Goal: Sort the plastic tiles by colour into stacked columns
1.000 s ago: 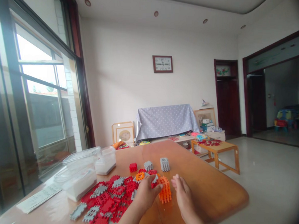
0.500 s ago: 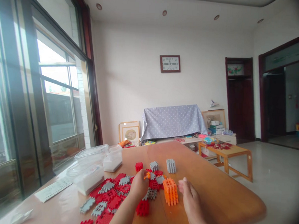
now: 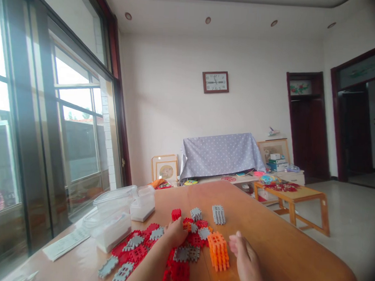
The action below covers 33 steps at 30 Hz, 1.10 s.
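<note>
The orange stack (image 3: pixel 218 252) has notched edges and a latticed top.

Back wall: plain white painted wall (image 3: pixel 158 101), with a faint shadow toward the window side
Clock: rectangular wall clock with a brown frame and white face (image 3: pixel 215 82)
Ceiling: white ceiling (image 3: pixel 238 13) with small round recessed lights (image 3: pixel 208 20) in a row
Window side: tall dark-framed glass panes (image 3: pixel 80 147) on the left, letting in bright daylight
Door: dark reddish-brown wooden door (image 3: pixel 310 138) under a floral panel (image 3: pixel 301 88)
Covered piece: pale grey-blue dotted cloth (image 3: pixel 221 155) draped over something bulky
Side table: low yellowish wooden table (image 3: pixel 308 195)
Floor: glossy pale floor (image 3: pixel 341 199)
Foreground: brown wooden tabletop (image 3: pixel 285 242) with rounded corners
</note>
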Available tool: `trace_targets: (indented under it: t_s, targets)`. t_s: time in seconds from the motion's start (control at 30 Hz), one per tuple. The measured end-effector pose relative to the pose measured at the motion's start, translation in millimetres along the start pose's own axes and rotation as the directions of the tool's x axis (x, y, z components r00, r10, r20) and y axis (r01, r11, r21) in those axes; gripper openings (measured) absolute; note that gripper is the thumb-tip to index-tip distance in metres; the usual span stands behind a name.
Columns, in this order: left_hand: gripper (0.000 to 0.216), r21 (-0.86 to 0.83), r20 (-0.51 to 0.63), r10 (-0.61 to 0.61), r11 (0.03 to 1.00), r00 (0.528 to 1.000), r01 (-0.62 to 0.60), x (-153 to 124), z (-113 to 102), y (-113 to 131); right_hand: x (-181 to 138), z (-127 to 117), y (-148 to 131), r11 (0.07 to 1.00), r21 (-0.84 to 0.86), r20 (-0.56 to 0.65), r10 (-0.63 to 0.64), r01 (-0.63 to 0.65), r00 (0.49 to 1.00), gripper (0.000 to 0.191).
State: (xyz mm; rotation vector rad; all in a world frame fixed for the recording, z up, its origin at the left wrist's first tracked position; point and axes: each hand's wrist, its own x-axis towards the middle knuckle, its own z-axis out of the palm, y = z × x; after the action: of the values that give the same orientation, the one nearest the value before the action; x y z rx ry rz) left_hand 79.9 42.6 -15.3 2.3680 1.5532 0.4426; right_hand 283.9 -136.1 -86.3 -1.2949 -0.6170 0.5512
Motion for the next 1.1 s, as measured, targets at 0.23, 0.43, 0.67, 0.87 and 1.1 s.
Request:
trace_targets:
  t_s: [0.23, 0.43, 0.67, 0.87, 1.1]
  targets:
    - [0.048, -0.014, -0.056, 0.049, 0.999, 0.997, -0.050, 3, 1, -5, -2, 0, -1, 1.000, -0.004, -0.003, -0.002, 0.002, 1.000, 0.073]
    - [0.050, -0.176, -0.129, 0.117, 0.974, 0.985, -0.139, 2, 4, -8, -4, 0, -4, 1.000, -0.011, -0.020, -0.009, 0.009, 1.000, 0.075]
    - [0.025, -0.512, -0.196, 0.064, 0.844, 0.979, -0.158, 4, 1, -10, -4, -2, -3, 0.999, -0.036, 0.004, -0.015, 0.015, 1.000, 0.070]
    - [0.018, -0.784, -0.172, 0.088, 0.591, 0.981, -0.190, -14, -11, 2, -4, -2, -2, 0.998, -0.056, 0.006, -0.013, 0.013, 1.000, 0.066]
    - [0.027, -0.907, -0.085, 0.184, 0.393, 0.979, -0.153, -45, -26, 34, -8, -4, -4, 0.993, -0.087, 0.001, -0.080, 0.079, 0.997, 0.055]
